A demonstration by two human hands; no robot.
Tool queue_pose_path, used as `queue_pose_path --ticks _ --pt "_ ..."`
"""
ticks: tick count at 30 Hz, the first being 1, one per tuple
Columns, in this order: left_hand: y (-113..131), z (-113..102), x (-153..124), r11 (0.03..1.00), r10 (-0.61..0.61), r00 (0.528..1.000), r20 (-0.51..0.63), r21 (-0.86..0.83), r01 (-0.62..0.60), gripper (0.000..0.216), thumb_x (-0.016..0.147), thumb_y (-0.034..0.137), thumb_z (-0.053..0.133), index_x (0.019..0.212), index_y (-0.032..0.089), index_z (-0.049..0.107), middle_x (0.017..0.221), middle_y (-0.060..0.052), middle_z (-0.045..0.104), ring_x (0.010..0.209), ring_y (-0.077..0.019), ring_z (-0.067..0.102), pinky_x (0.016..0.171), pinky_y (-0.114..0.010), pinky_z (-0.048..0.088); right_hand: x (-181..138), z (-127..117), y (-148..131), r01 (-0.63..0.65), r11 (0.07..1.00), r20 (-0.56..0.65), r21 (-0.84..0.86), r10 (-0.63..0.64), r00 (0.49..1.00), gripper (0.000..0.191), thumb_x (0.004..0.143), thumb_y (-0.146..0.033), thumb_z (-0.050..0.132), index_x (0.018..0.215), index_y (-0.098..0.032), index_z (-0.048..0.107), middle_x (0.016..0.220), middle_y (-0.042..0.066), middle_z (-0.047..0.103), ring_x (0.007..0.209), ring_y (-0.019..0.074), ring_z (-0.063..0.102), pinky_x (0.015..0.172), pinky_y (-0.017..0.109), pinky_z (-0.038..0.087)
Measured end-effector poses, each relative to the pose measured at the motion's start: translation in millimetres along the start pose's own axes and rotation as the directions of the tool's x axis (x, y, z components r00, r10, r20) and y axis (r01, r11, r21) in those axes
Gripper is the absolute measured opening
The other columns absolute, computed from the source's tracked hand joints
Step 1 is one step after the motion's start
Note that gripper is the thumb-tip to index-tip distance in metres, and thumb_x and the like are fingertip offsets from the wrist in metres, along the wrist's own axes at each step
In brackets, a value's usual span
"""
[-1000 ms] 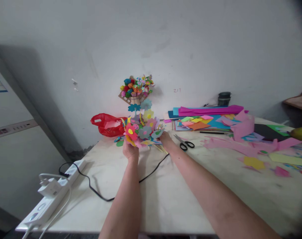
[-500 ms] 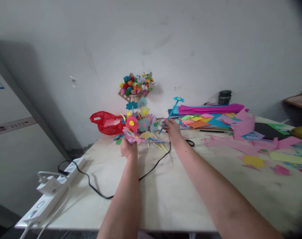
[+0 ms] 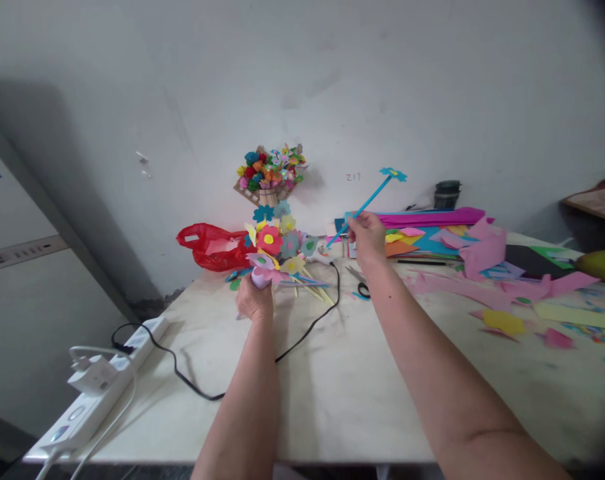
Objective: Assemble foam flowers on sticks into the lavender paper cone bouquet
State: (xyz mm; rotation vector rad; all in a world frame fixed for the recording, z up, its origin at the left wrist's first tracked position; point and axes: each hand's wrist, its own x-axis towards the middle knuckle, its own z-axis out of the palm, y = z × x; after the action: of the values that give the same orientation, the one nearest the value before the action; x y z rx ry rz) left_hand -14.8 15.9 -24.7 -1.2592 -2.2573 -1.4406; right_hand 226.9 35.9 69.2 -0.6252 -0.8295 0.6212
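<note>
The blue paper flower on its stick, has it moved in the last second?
Yes. The blue paper flower in the right hand has risen and shifted right, away from the bouquet, and now stands against the wall beside the dark cup.

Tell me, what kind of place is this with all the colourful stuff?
Probably a craft table in a home or small workroom. Sheets of coloured paper are stacked by the wall, scissors lie on the table, and the left hand holds a bunch of paper flowers.

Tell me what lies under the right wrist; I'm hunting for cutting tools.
Black-handled scissors lie on the table just below the right hand. The wrist covers part of them, so their whole shape cannot be seen.
</note>
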Motion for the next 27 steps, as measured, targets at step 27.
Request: queue_pose_path --ticks 27 --pt "5 0 -2 0.996 0.015 0.999 0.053 0.085 -0.019 0.046 0.068 0.044 0.069 0.107 0.024 0.058 0.100 -0.010 0.066 0.096 -0.0274 0.061 0.072 -0.034 0.043 -52 50 -1 0.237 0.929 0.224 -0.283 -0.177 0.958 0.020 0.070 -0.039 0.064 0.062 -0.020 0.060 0.097 0.004 0.061 0.094 0.0184 0.057 0.085 0.034 0.046"
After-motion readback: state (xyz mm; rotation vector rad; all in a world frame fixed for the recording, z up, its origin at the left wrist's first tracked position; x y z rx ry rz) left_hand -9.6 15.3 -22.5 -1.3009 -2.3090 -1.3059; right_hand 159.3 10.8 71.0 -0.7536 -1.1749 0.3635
